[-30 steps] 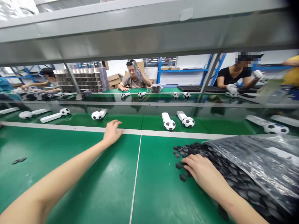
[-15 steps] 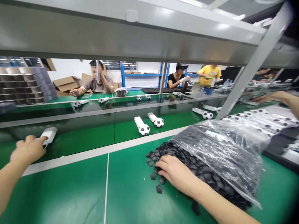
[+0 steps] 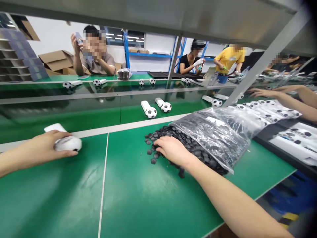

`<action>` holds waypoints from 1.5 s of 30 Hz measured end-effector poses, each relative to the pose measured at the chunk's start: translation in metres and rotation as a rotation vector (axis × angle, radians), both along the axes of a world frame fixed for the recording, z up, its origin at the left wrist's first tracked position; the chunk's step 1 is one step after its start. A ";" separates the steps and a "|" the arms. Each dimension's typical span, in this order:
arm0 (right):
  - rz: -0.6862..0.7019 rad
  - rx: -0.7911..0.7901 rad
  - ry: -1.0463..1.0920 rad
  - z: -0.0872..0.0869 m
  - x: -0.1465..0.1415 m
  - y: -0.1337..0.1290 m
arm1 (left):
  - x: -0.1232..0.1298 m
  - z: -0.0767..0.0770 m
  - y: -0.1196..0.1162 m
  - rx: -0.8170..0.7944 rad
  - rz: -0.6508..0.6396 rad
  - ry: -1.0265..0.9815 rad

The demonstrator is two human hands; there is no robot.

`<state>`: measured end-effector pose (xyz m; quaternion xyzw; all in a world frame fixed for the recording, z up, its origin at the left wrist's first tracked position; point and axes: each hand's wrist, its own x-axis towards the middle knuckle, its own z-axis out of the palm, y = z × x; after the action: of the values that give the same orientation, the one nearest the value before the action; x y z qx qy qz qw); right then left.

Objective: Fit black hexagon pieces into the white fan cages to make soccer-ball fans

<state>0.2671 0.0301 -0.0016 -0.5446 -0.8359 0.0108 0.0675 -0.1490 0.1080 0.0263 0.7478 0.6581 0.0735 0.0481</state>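
My left hand [image 3: 53, 147] is closed around the ball end of a white handled piece with a soccer-ball head [image 3: 70, 143], above the near green table at the left; motion blurs the ball. My right hand [image 3: 170, 148] rests on a heap of small black pentagon pieces [image 3: 193, 147], fingers curled in at its left edge. What its fingertips hold, if anything, is hidden. The heap spills from a clear plastic bag [image 3: 220, 129]. A few loose pentagons [image 3: 153, 161] lie beside the hand.
Two soccer-ball pieces [image 3: 150, 112] lie on the green belt [image 3: 99, 115] ahead. At right, trays hold rows of similar pieces [image 3: 297, 135], with another person's hands [image 3: 269, 92] behind them. A slanted grey post [image 3: 262, 59] and overhead beam [image 3: 148, 19] cross the view. Several co-workers sit or stand opposite.
My left hand has brought the soccer-ball piece from the belt toward me and rightward, over the near table. My right hand stays at the black pieces. The camera view has tilted down.
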 end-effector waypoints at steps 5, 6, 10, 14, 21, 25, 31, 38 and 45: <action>0.023 0.068 0.102 -0.001 -0.005 -0.002 | 0.043 0.013 -0.026 -0.136 -0.310 0.134; 0.044 0.081 0.121 -0.002 -0.007 -0.002 | 0.047 0.015 -0.026 -0.117 -0.365 0.161; 0.163 0.078 0.112 -0.007 -0.014 -0.004 | 0.059 0.018 -0.025 -0.140 -0.516 0.218; 0.225 0.071 0.051 -0.008 -0.019 -0.007 | 0.071 0.018 -0.039 -0.256 -0.446 0.233; 0.195 0.077 -0.052 -0.010 -0.022 -0.006 | 0.098 0.018 -0.071 -0.214 -0.142 0.149; 0.215 0.136 -0.093 -0.014 -0.025 -0.002 | 0.116 0.017 -0.079 -0.194 0.035 0.113; 0.212 0.117 -0.001 -0.018 -0.026 0.002 | 0.136 -0.005 -0.084 -0.175 -0.076 -0.052; 0.215 0.116 0.632 -0.007 -0.021 -0.010 | 0.182 -0.021 -0.100 -0.155 -0.277 -0.187; 0.570 0.211 0.606 -0.001 -0.037 -0.032 | 0.188 -0.026 -0.103 -0.067 -0.346 -0.197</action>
<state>0.2302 -0.0019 -0.0024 -0.2543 -0.8918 0.1029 0.3598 0.0392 0.0049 -0.0001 0.8370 0.5138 0.1148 0.1492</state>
